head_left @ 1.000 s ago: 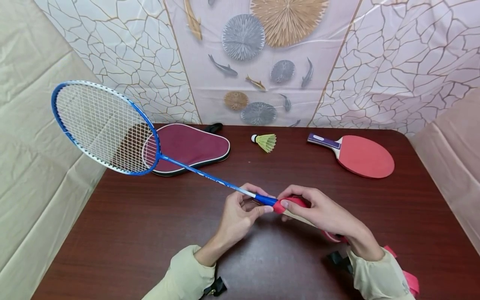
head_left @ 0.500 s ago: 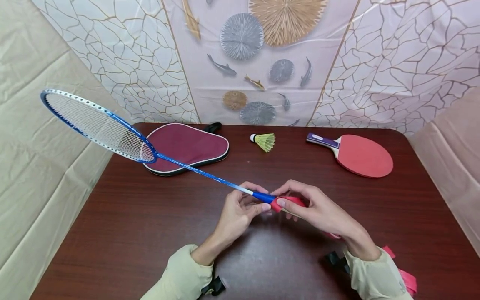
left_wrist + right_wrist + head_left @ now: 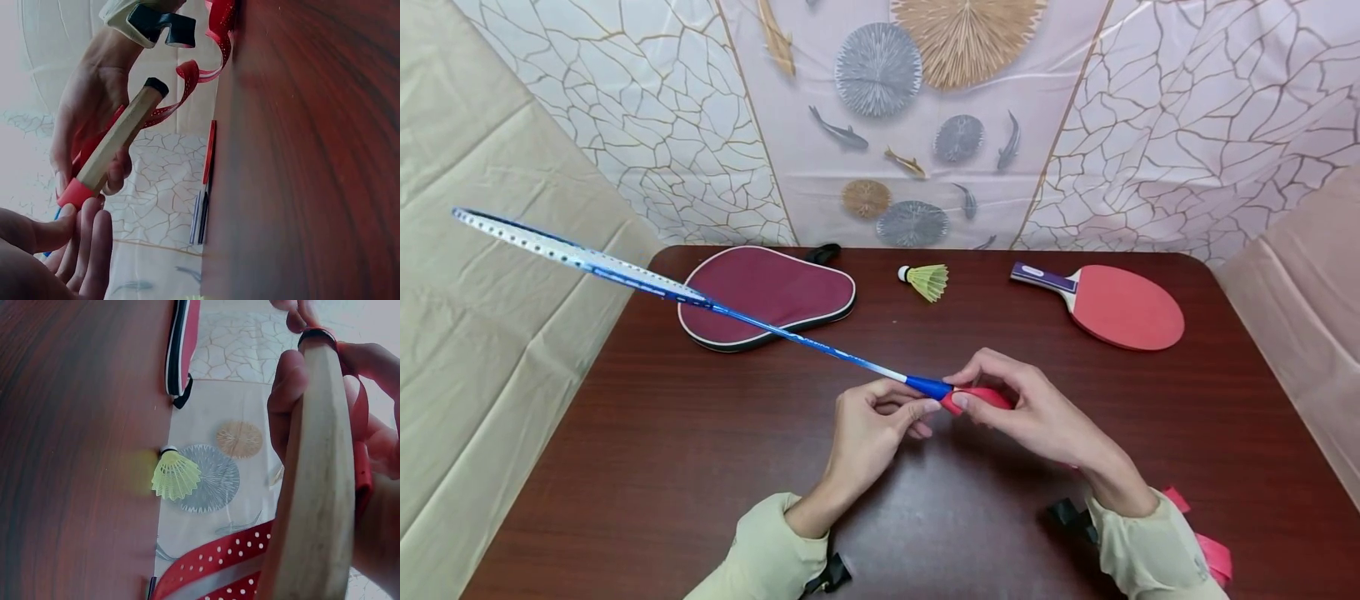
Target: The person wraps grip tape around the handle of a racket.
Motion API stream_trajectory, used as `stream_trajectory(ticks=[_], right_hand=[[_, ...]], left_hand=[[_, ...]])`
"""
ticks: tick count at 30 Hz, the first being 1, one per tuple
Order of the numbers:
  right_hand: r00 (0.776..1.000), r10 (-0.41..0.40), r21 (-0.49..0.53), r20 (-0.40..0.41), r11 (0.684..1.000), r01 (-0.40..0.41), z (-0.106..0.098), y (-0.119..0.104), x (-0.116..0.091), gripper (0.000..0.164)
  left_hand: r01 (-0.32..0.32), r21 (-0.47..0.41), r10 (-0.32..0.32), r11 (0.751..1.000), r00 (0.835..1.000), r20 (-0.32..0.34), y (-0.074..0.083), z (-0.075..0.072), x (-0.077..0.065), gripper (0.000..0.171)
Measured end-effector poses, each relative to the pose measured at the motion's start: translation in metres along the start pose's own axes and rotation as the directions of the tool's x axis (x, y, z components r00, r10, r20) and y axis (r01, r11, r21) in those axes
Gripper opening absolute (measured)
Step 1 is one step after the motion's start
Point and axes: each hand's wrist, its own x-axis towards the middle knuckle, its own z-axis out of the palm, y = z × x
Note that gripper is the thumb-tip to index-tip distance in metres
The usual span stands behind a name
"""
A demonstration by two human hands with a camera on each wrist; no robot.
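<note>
A blue and white badminton racket [image 3: 808, 342] slants up to the left in the head view, its head seen nearly edge-on. My left hand [image 3: 861, 429] pinches it where the blue cone meets the handle, thumb on the tape's edge. My right hand [image 3: 1037, 412] grips the handle and pinches red overgrip tape [image 3: 990, 397] wound round its top. Below that turn, the wooden handle [image 3: 119, 140] is bare down to a black butt end. The loose perforated tape [image 3: 219, 559] curls away from the right hand in both wrist views.
A maroon paddle case [image 3: 767, 287], a yellow shuttlecock [image 3: 927, 282] and a red table tennis bat [image 3: 1127, 308] lie along the back of the brown table [image 3: 700, 467]. More red tape [image 3: 1213, 558] lies by the right sleeve. Patterned cloth hangs behind.
The racket has rolled about its shaft, its strings turning from full view to edge-on, and its head has sunk slightly leftward. Both hands stay at the handle's top, the right shifting slightly upward.
</note>
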Motion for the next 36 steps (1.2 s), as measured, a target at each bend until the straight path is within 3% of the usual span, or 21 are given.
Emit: stream_trajectory(ticks=[6,11,19,24,28,36], right_hand=[[0.993,-0.093,-0.085,-0.076,0.993,0.086,0.006,0.004,0.003,0.022],[0.988,-0.120,-0.099,-0.094,0.989,0.111,0.007,0.008,0.005,0.023],[0.989,-0.109,-0.176,-0.103,0.980,0.089,0.009,0.005,0.005,0.021],[0.989,-0.111,-0.199,-0.096,0.976,0.090,0.014,0.006,0.006,0.017],[0.985,-0.148,-0.210,-0.087,0.969,0.127,0.017,0.007,0.007,0.014],[0.985,-0.162,-0.213,-0.062,0.966,0.145,0.017,0.008,0.006,0.016]], left_hand=[[0.057,-0.168,-0.036,0.984,0.992,0.124,0.009,0.001,-0.001,0.018],[0.084,-0.271,-0.039,0.959,0.985,0.166,0.002,0.001,0.000,0.021],[0.173,-0.235,-0.137,0.956,0.977,0.162,0.007,0.000,0.002,0.029],[0.245,-0.294,-0.217,0.924,0.968,0.124,0.004,0.001,0.002,0.033],[0.259,-0.355,-0.244,0.898,0.966,0.088,0.003,0.000,0.002,0.028],[0.286,-0.436,-0.263,0.854,0.958,0.113,0.003,-0.004,0.002,0.027]])
